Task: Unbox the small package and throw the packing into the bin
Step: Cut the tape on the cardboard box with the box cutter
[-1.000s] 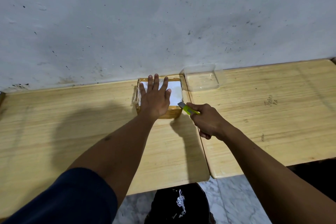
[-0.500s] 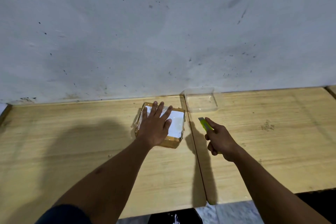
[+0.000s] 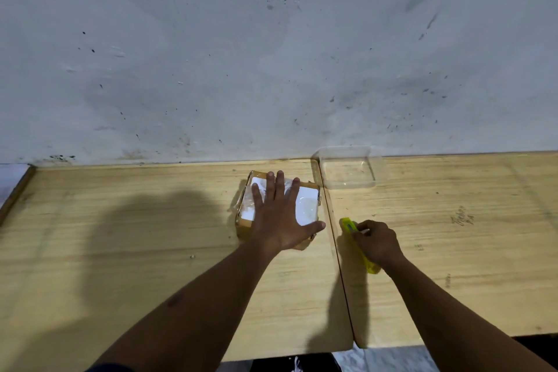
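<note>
— Cardboard package (image 3: pixel 305 211), white label up, sits on the left tabletop (image 3: pixel 120 251) near the seam and the wall.
— And the left hand (image 3: pixel 279 220)?
— Flat on top, fingers spread, pressing, no grip closed.
— The right hand (image 3: pixel 379 241)?
— Its grip is wrapped around a yellow cutter (image 3: pixel 350 226), just right of the seam, apart from the package. A clear plastic tray (image 3: pixel 347 169) sits by the wall.

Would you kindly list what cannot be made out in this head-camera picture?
- Package top: the left hand lies flat on it, hiding any tape seam or cut.
- Yellow cutter: the right hand covers its middle; whether a blade is out is too small to tell.
- Bin: only dark shapes cut off by the bottom edge.
- Clear container: contents unclear.
</note>
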Tool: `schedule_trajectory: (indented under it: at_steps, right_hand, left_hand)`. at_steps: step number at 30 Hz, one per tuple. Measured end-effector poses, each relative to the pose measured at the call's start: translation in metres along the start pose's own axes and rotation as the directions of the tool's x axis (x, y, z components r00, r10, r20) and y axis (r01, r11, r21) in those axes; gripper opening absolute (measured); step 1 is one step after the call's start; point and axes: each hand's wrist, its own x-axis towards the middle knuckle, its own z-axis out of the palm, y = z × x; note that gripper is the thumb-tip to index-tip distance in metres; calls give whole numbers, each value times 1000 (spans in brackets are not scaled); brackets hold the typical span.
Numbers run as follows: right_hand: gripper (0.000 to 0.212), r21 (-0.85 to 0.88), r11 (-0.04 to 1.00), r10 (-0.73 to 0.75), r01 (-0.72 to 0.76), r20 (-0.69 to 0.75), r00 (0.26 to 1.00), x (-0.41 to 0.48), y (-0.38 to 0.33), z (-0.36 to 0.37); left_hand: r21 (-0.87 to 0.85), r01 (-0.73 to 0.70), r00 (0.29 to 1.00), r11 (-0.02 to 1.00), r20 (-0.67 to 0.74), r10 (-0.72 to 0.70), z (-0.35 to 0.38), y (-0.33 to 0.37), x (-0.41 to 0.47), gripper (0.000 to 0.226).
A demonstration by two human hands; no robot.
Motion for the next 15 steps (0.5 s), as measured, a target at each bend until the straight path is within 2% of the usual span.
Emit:
schedule_trajectory:
  at_steps: [1, 3, 5, 7, 9, 11, 13, 15]
  right_hand:
    - [26, -116, 993, 1, -1, -2, 1000, 0, 0, 1]
    - [32, -196, 981, -9, 2, -36, 999, 1, -7, 4]
    - [32, -90, 983, -170, 157, -150, 974, -3, -25, 8]
    - [28, 139, 926, -317, 351, -220, 923, -10, -53, 15]
    - [31, 227, 858, -454, 462, -87, 887, -20, -76, 22]
    - [44, 102, 847, -530, 522, 72, 845, -24, -83, 31]
    - [55, -49, 843, -529, 536, 107, 842, -30, -81, 38]
    - [55, -96, 840, -526, 533, 93, 846, -43, -79, 48]
  left_hand:
    - [-3, -11, 1000, 1000, 5, 11, 0, 0, 0, 115]
    - [-27, -51, 998, 998, 29, 52, -1, -2, -2, 113]
    - [-47, -118, 991, 992, 51, 121, -3, -6, -4, 113]
    - [-52, -195, 978, 980, 64, 198, -4, -9, -8, 114]
    - [-56, -266, 959, 962, 88, 270, -6, -18, -12, 118]
    - [-41, -316, 943, 948, 93, 319, -7, -35, -16, 124]
    - [-21, -310, 950, 951, 24, 310, -11, -60, -25, 130]
    - [-53, -240, 970, 969, -33, 239, -18, -90, -38, 134]
